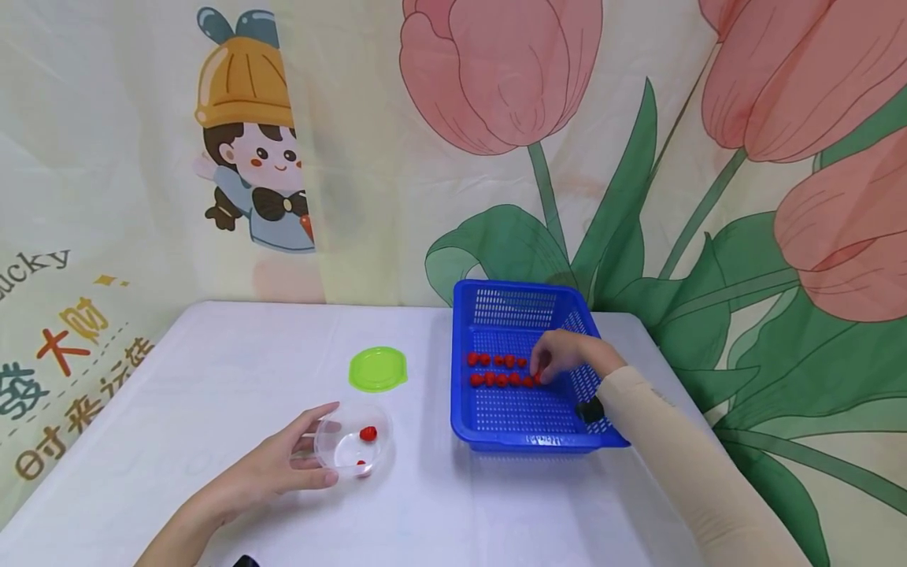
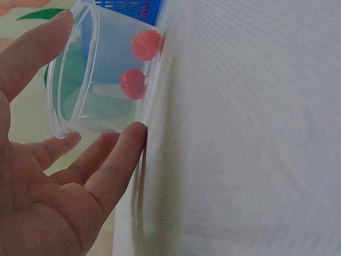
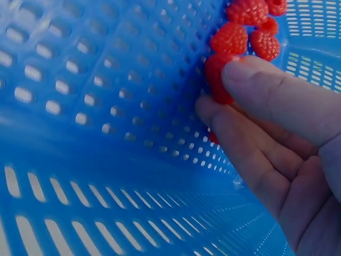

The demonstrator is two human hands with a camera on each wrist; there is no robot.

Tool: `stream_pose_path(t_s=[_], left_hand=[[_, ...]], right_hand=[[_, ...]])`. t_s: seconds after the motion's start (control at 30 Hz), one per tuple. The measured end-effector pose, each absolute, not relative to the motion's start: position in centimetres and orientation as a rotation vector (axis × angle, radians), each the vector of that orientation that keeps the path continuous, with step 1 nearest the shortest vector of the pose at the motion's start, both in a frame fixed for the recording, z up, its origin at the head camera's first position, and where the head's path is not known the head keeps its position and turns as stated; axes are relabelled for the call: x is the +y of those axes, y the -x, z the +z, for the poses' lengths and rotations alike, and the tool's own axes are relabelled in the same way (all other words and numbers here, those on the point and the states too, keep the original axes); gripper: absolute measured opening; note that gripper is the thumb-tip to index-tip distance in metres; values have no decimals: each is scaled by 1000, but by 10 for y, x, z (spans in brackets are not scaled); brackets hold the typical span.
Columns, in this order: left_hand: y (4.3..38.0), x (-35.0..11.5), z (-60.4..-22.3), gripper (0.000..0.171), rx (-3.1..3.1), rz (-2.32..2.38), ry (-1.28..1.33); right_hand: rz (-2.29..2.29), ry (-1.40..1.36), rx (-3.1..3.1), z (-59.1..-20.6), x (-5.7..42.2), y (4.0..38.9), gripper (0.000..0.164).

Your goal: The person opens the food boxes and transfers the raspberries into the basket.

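A clear plastic tub [image 1: 352, 441] stands upright on the table with two raspberries inside, one of them a red raspberry [image 2: 146, 45] near its base. My left hand [image 1: 294, 457] holds this tub from the left, thumb at the rim and fingers around its side. Over in the blue basket [image 1: 496, 441], my right hand [image 1: 563, 354] pinches a raspberry [image 3: 217, 77] between thumb and forefinger, at the right end of the nearer row. Two rows of raspberries [image 1: 501, 379] lie across the basket floor; the fingers partly hide their right ends.
A bright green lid [image 1: 379, 369] lies flat on the white tablecloth [image 1: 283, 354], behind the tub. Raised walls surround the basket, which stands right of the tub near the table's back edge. A printed cloth [image 1: 368, 157] hangs behind the table.
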State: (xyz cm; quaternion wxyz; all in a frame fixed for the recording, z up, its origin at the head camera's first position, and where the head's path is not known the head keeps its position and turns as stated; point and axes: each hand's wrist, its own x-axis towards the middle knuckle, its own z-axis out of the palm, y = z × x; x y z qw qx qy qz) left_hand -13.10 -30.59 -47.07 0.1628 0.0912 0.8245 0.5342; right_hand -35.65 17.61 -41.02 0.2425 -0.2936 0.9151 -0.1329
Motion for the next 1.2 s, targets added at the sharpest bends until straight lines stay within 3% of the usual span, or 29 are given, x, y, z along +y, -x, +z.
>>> stream_pose_path(t_s=[0.73,1.2], left_hand=[[131,-306,-471,98,2339,1531,-255],[132,-307,-472,98,2333,1528,-263]], right_hand=[[-319,823,2498,-407,174,355,15],[-352,1095,2583,-354,137,329,17]])
